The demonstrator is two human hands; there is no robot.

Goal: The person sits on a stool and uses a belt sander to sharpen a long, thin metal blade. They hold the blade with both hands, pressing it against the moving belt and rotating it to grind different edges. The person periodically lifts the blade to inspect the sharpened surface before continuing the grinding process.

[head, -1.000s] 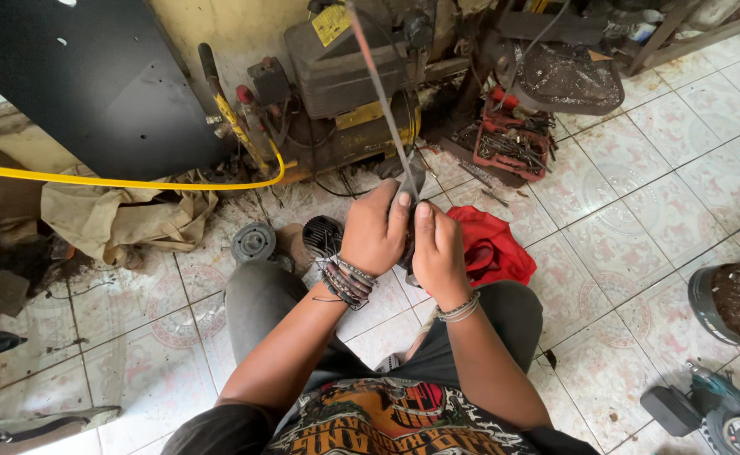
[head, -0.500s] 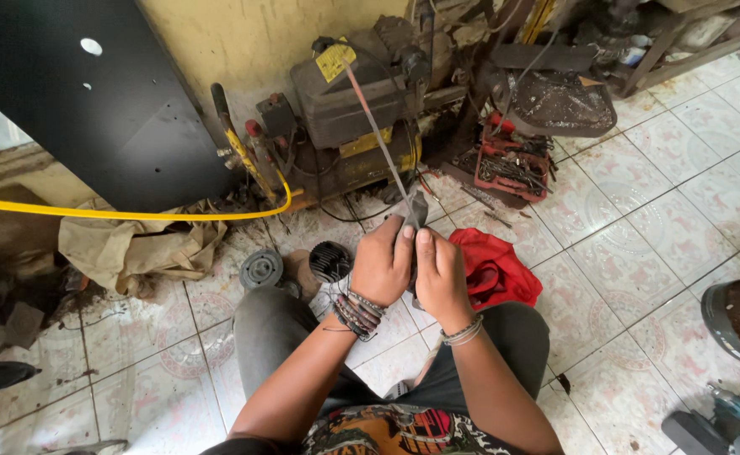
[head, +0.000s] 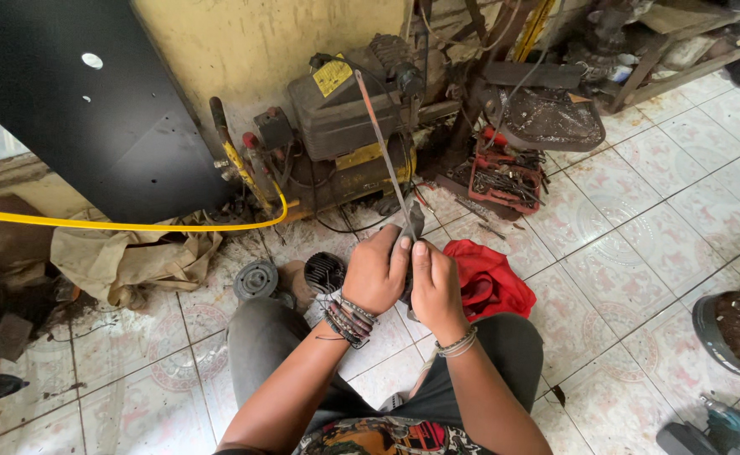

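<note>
Sitting on the tiled floor [head: 640, 253], the person has both hands bunched together over their lap, left hand [head: 376, 274] and right hand [head: 433, 282] both closed tight round a small dark part [head: 412, 227] with a long thin metal rod [head: 380, 139] sticking up out of it toward the grimy compressor [head: 345, 126]. Red rag [head: 488, 282] sits just beside the right hand, a black ribbed wheel [head: 325, 271] and a grey pulley [head: 256, 280] lie near the left knee, yellow hose [head: 117, 226] runs off to the left
</note>
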